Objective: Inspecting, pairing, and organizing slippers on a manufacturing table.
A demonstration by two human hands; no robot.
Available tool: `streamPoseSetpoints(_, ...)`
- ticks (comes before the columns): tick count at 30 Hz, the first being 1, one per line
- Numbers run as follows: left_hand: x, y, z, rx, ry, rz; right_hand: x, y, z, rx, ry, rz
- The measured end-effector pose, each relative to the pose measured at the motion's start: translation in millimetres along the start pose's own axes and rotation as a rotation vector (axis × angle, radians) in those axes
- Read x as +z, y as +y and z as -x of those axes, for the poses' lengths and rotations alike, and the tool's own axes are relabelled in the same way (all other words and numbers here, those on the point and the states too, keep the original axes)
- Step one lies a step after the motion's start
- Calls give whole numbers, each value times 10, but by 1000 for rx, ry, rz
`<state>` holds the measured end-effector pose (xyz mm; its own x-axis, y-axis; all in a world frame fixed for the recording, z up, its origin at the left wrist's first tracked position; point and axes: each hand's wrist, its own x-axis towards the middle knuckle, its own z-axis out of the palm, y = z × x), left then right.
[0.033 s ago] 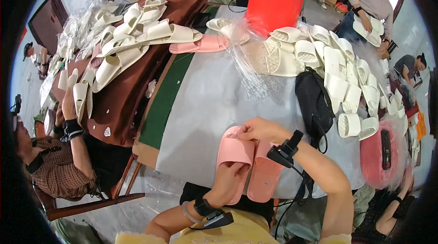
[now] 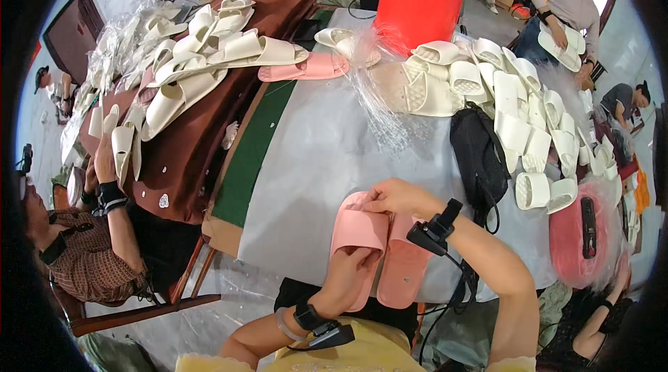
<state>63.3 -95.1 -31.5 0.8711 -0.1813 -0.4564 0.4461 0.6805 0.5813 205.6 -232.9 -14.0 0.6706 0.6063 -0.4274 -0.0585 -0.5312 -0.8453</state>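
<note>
A pair of pink slippers (image 2: pixel 358 233) lies side by side at the near edge of the grey-covered table, toes pointing away from me. My left hand (image 2: pixel 346 276) reaches into the foot opening of the left slipper, fingers closed at the near edge of its strap; some fingertips are hidden beneath it. My right hand (image 2: pixel 398 199) bends over from the right and pinches the far edge of that same strap. Its wrist passes above the right slipper (image 2: pixel 403 267) and covers part of its toe. Both my wrists carry black straps with small devices.
Cream slippers (image 2: pixel 511 111) pile up at the right, beside a black mesh bag (image 2: pixel 479 156) and a pink wrapped bundle (image 2: pixel 577 233). More lie on brown cloth (image 2: pixel 167 191) at the left. A red stool (image 2: pixel 419 10) stands at the far side. Co-workers sit around.
Across the table, a co-worker's hands have tilted the pale slippers above the red stool slightly. My own hands and the pink slippers show almost no movement.
</note>
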Motion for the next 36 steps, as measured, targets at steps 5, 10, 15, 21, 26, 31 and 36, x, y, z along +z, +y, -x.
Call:
streamPoseSetpoints(5,93,268,256,-222,-87,-35,-1,16,97,14,313,159)
streamPoseSetpoints(10,258,725,207,-189,-304,-452,-57,50,386,-218,662,-273)
streamPoseSetpoints(15,563,840,-767,362,-409,-1293,98,71,508,-233,751,-566)
streamPoseSetpoints(21,584,831,-1252,16,-545,-1221,1,196,547,-231,774,-794)
streamPoseSetpoints(26,426,946,-1244,101,-509,-1244,-111,265,610,-278,724,-824)
streamPoseSetpoints(31,258,901,-1220,-135,-463,-854,-110,347,594,-178,463,-611)
streamPoseSetpoints(36,219,864,-1175,-22,-530,-800,-43,344,514,-285,390,-417)
